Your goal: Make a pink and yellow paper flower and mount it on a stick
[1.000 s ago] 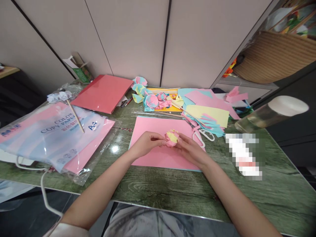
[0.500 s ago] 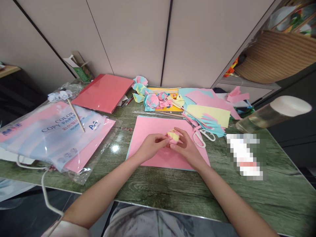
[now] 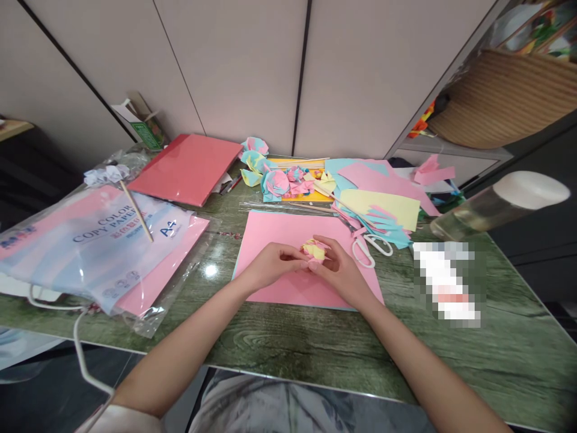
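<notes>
Since one second ago both hands have drawn in slightly toward the body and the paper flower (image 3: 314, 251) has come with them; the right hand's fingers, earlier lying flatter beside it, now curl over its top.

Left hand (image 3: 269, 269): fingers narrowed to a pinch, thumb and fingertips meeting on the flower's left edge. Right hand (image 3: 341, 270): fingers arched and closed around the right and far side of the flower, thumb tucked beneath. Both hands are closed on the same piece, with no gap visible between fingertips and paper.

Flower: small, crumpled-looking bundle of folded paper, pink outer petals, pale yellow centre showing on top. It is held just above the pink sheet (image 3: 288, 288), which lies flat on the green wood-grain table (image 3: 288, 349), directly in front of the person. Whether its underside touches the sheet cannot be told.

Surroundings: white-handled scissors (image 3: 370, 248) just right of the right hand, at the sheet's far right corner. Beyond them, a pile of cut pink, blue and yellow paper (image 3: 381, 207). Finished paper flowers (image 3: 277, 180) sit at the far edge near the wall. A pack of colour copy paper (image 3: 90, 240) lies well to the left, a wooden stick (image 3: 136, 211) resting across it.
</notes>
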Demonstrator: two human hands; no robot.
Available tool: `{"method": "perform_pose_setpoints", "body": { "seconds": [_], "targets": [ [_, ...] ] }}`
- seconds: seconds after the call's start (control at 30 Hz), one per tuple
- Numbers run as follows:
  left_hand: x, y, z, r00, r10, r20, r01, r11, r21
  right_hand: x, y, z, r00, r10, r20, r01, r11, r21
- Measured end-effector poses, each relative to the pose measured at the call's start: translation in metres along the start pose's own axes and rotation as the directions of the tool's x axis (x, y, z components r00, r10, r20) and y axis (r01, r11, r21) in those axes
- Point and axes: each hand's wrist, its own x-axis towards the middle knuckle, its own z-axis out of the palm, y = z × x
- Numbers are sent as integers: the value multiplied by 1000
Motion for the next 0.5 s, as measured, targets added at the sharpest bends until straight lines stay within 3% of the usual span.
{"method": "perform_pose_setpoints", "body": {
  "seconds": [0.23,0.5],
  "targets": [
    [0,1,-4,998,32,53,-33,999,17,-1,-2,0,1000,3,28,-4,999,37],
    [1,0,-1,1000,20,20,-20,1000,-1,-1,-2,1,999,17,36,-19,999,41]
  ]
}}
